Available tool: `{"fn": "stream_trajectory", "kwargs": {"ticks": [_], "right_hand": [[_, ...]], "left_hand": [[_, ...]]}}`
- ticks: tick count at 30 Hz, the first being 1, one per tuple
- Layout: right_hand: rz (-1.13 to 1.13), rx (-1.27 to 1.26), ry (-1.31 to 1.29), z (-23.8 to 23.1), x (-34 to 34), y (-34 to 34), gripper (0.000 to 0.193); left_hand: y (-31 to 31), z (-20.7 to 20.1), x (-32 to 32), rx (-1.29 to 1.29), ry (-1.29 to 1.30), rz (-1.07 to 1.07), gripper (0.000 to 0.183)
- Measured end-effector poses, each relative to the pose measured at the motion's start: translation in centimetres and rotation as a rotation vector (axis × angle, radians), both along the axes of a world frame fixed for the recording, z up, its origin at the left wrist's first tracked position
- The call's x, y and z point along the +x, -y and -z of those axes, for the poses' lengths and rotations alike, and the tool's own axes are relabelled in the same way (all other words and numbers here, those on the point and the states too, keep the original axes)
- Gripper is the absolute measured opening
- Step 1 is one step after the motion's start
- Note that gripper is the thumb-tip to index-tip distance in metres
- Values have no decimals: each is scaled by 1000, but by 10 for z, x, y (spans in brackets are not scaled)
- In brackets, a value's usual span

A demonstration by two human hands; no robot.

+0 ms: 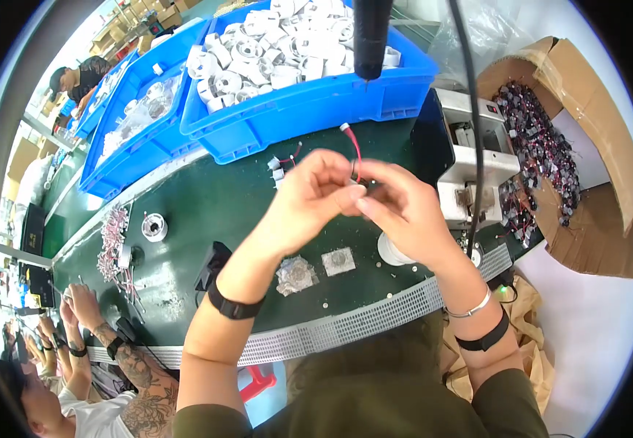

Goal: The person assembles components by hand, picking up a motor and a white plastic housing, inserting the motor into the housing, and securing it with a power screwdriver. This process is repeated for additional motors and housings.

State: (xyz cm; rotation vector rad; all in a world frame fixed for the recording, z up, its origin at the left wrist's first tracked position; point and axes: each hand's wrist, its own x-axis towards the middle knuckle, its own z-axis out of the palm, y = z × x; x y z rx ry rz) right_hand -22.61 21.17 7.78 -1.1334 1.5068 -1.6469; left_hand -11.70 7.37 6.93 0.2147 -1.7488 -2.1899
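Observation:
Over the green bench, my left hand (315,191) and my right hand (403,206) meet fingertip to fingertip. Both are closed in a pinch on a red wire lead (355,140), whose white plug end sticks up beyond the fingers. Its lower end is hidden between the thumbs, so I cannot make out what it joins there. Just left of my left hand lie small white connectors (278,171) with dark leads. Nearer to me are a clear plastic packet (296,276) and a small square packet (339,260). A white disc (393,252) sits partly under my right hand.
A blue bin (294,109) heaped with white plastic rings stands behind my hands. At right are a bench machine (477,160), a hanging black cable (476,109) and a cardboard box (594,248) of wired parts. Co-workers (83,306) sit along the left.

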Motion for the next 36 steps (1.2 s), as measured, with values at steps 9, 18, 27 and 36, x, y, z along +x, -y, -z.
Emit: {"fn": "stream_trajectory", "kwargs": {"ticks": [9,18,27,36], "right_hand": [[16,-140,406,15,-3,-15,15],[39,257,-361,8,-30,-16,20],[-342,440,-1143,29,14,20,20],[-130,64,-913,7,11,-13,27]], "left_hand": [[126,-51,-66,-565,-82,-938,29],[202,-37,-162,-1452,632,-133,57],[176,-38,-133,-1262,419,-403,78],[67,-44,-5,-596,-116,-286,47]]}}
